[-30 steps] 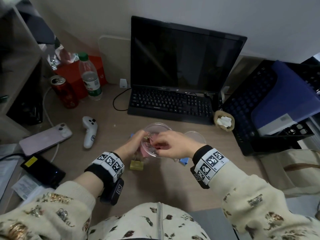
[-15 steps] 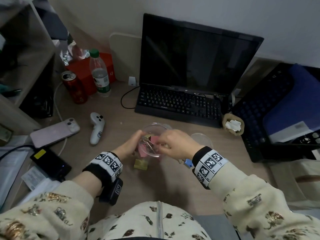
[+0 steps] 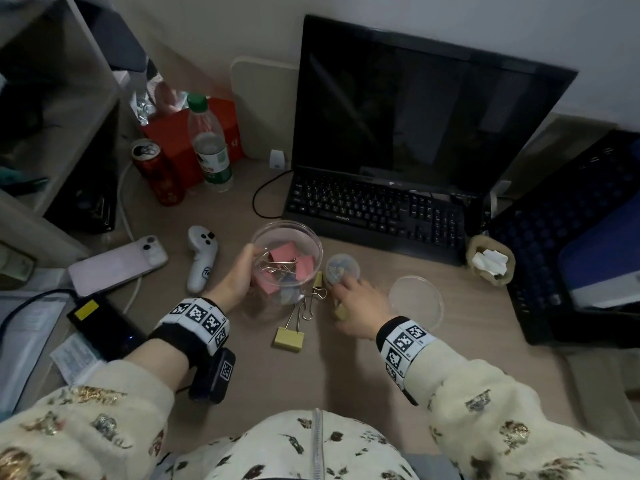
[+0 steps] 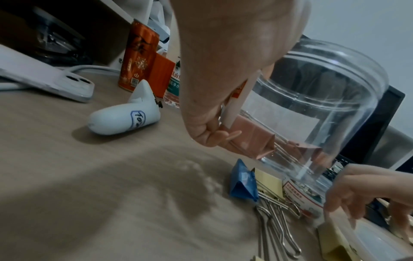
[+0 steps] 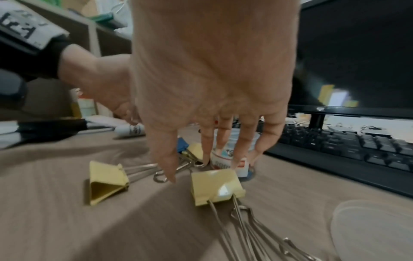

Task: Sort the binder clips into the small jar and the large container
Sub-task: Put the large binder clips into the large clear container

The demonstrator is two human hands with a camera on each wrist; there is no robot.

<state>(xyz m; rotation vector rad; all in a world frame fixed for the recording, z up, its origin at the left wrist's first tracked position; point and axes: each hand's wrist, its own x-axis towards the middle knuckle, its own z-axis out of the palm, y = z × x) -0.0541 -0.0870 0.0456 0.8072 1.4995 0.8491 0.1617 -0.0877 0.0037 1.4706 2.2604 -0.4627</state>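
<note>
While your left hand (image 3: 235,278) grips the large container (image 3: 286,237) with two pink clips (image 3: 304,266) visible inside, your right hand (image 3: 360,306) hangs open, fingers spread over the small jar (image 3: 343,270) beside it. Three yellow clips (image 5: 107,180) and one blue clip (image 4: 242,181) lie on the tabletop (image 3: 346,375) near that container.

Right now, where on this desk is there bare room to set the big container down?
Bare desk lies near the body, between the wrists, below the yellow clip. Crowded: around the large container, small jar, loose lid and right hand.
</note>
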